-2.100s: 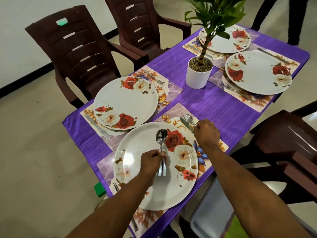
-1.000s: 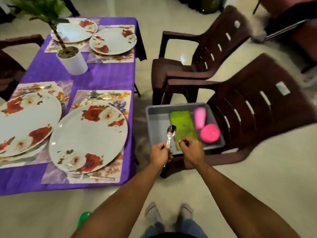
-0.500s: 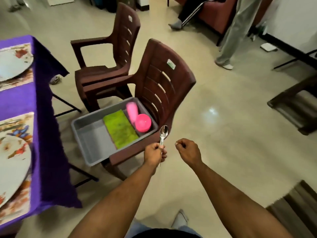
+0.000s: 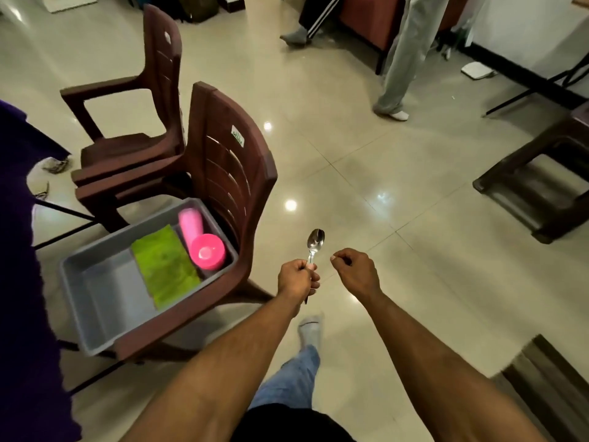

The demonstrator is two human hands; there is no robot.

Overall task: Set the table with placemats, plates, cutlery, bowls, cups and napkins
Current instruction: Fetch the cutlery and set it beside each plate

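- brown chair: landmark, its back faces the camera; second chair of the same kind just behind it
- grey tub sits on the chair seat
- green napkins lie flat in the tub, pink cups just beside them, nearest the chair back
- left hand: right of the chair, fist clenched round spoon, bowl end up
- right hand: beside the spoon, fingers curled, nothing in it

Both forearms are bare; blue jeans, a grey sock and a dark top are worn.
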